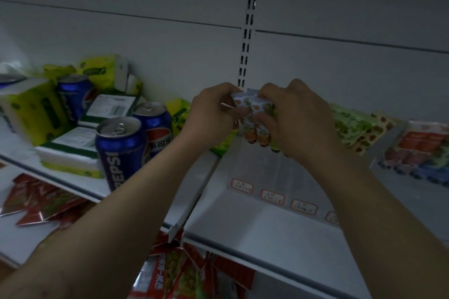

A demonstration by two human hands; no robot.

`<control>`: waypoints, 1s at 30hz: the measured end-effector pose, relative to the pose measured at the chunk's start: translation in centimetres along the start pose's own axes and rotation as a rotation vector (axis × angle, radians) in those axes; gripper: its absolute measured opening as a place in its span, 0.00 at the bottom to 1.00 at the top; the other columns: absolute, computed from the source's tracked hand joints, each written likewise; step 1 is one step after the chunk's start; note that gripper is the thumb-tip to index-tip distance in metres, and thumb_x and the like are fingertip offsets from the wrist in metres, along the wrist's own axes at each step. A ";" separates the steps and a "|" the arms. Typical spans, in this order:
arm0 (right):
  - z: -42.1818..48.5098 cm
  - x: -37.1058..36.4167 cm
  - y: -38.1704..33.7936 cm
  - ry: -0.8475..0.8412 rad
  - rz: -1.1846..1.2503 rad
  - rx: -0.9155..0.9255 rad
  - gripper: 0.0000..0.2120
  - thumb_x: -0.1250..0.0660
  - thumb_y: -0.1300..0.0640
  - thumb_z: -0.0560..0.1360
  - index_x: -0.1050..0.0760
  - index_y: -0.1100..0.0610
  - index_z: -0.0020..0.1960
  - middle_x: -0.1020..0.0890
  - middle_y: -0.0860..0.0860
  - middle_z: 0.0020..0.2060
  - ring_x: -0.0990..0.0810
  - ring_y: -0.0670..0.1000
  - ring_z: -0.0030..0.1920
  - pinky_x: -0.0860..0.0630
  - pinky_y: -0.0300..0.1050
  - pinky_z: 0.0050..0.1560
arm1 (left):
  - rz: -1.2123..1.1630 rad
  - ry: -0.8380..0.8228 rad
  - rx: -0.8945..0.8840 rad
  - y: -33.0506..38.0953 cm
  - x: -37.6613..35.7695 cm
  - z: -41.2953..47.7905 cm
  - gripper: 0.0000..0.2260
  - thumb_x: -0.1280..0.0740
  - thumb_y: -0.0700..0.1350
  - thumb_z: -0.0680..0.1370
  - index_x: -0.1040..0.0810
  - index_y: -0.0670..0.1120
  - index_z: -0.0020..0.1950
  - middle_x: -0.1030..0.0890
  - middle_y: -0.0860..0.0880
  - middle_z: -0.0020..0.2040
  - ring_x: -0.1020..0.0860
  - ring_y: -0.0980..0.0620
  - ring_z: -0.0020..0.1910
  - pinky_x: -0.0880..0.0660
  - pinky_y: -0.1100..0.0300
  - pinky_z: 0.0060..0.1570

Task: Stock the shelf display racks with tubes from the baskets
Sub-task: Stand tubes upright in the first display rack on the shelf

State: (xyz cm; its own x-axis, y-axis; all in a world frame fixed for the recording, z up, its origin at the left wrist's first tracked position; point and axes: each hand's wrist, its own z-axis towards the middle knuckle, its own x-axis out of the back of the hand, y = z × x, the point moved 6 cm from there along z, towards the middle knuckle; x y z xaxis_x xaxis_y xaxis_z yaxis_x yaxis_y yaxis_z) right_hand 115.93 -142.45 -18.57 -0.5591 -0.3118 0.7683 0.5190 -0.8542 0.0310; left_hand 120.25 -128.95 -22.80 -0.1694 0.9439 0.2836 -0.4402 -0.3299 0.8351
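Two hands, left hand (213,114) and right hand (296,119), are gripping bunched tubes (257,132) above the rack (255,172). Tubes are likely handling light, squashy, slippery; gripping mid-body is looking safest

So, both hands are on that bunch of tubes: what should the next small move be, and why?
Probably lower the tubes into the clear rack just below them. The left hand and right hand grip the bunch together above it. That part of the rack looks empty, while the section to the right is already stocked.
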 end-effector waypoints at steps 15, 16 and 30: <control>1.2 -0.2 0.4 -0.208 0.047 -0.011 0.11 0.33 0.58 0.74 0.36 0.53 0.44 0.32 0.48 0.33 0.32 0.52 0.36 0.44 0.44 0.29 | 0.267 0.034 -0.206 1.4 -0.8 -0.2 0.06 0.33 0.36 0.75 0.25 0.46 0.45 0.23 0.56 0.37 0.21 0.54 0.38 0.22 0.62 0.37; 1.2 -0.1 0.4 -0.219 0.055 -0.010 0.11 0.33 0.59 0.73 0.36 0.53 0.43 0.31 0.48 0.34 0.33 0.51 0.36 0.44 0.44 0.30 | 0.279 0.038 -0.222 1.5 -0.9 -0.2 0.07 0.34 0.35 0.74 0.26 0.47 0.45 0.24 0.56 0.36 0.22 0.55 0.37 0.26 0.66 0.35; 1.0 0.1 0.6 -0.247 0.079 -0.114 0.15 0.32 0.59 0.68 0.39 0.51 0.32 0.33 0.48 0.28 0.37 0.45 0.28 0.46 0.42 0.28 | 0.145 0.067 -0.182 1.1 -1.9 -0.3 0.04 0.36 0.39 0.68 0.26 0.42 0.42 0.23 0.50 0.34 0.26 0.54 0.34 0.27 0.62 0.33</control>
State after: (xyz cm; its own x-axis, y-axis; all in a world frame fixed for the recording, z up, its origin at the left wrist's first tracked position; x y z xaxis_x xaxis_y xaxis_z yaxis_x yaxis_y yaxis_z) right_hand 116.85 -142.56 -17.81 -0.3384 -0.2804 0.8982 0.4709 -0.8769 -0.0964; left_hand 119.80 -131.15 -22.58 -0.2976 0.8853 0.3575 -0.5577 -0.4651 0.6875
